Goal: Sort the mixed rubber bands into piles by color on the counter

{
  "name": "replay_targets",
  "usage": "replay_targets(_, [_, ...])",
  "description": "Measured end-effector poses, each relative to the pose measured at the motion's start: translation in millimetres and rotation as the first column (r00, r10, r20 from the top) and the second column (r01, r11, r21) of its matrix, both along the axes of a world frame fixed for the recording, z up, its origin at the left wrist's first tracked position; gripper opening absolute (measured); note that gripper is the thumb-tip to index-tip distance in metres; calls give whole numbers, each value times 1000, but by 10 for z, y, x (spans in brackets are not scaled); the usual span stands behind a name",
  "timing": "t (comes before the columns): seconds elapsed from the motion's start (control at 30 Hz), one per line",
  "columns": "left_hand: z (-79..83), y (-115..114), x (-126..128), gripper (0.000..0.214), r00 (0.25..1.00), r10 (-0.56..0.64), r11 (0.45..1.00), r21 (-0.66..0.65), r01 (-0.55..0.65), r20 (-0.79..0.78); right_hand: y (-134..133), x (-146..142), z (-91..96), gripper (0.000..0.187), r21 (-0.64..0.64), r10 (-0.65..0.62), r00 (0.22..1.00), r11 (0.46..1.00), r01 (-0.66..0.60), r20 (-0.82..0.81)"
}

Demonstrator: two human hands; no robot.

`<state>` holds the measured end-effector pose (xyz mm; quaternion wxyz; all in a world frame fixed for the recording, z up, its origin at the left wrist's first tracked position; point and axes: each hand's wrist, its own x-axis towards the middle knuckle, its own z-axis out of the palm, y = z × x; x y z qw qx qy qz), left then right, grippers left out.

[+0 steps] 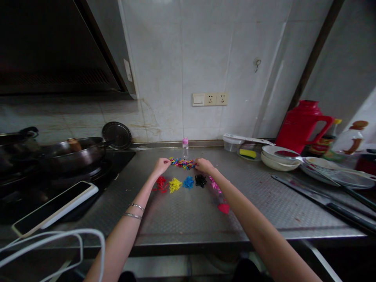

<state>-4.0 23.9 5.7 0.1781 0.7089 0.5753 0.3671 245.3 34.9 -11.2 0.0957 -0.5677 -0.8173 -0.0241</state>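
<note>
A strip of mixed-colour small rubber bands (183,163) lies on the steel counter between my two hands. My left hand (160,167) is at its left end, thumb and finger pinched on the bands there. At the right end is my right hand (205,165), its fingers closed and their tips partly hidden. Nearer to me sit single-colour heaps in a row: red bands (161,184), yellow bands (175,185), blue bands (188,182), black bands (201,181) and pink bands (215,185), the last partly behind my right forearm. A flat red-pink piece (223,208) lies beside that forearm.
Behind the strip stands a small clear bottle with a pink cap (185,145). A pan (76,154) and a white-edged device (55,207) are at left. Bowls (279,161), a yellow sponge (247,153), a knife (308,194) and a red jug (299,127) are at right.
</note>
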Motion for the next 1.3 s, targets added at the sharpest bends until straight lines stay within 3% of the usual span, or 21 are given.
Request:
replay_targets(0.3, [32, -80, 32, 26, 999, -12, 1000, 3, 12, -35, -55, 14, -31, 23, 50, -44, 999, 998, 45, -24])
replay_targets(0.53, [38, -80, 31, 29, 999, -8, 1000, 15, 8, -45, -144, 54, -5, 20, 73, -17, 980, 997, 32, -196])
replay_targets(0.67, [3, -67, 42, 29, 998, -32, 999, 38, 34, -52, -279, -14, 12, 18, 41, 153, 941, 988, -147, -303])
replay_targets(0.8, [-19, -78, 68, 30, 997, -38, 998, 38, 40, -63, -415, -91, 55, 14, 57, 341, 872, 937, -344, -351])
replay_targets(0.93, [-7, -101, 78, 27, 998, -29, 999, 31, 31, -60, -493, -130, 85, 13, 48, 440, 818, 889, -456, -371])
replay_targets(1.17, [-78, -105, 134, 23, 997, -68, 997, -26, 69, 48, -586, -49, 163, 23, 150, 325, 859, 946, -289, -396])
replay_targets(1.3, [-170, -88, 254, 21, 996, -92, 994, -57, 92, 6, -635, 40, 235, 31, 181, 205, 903, 973, -145, -376])
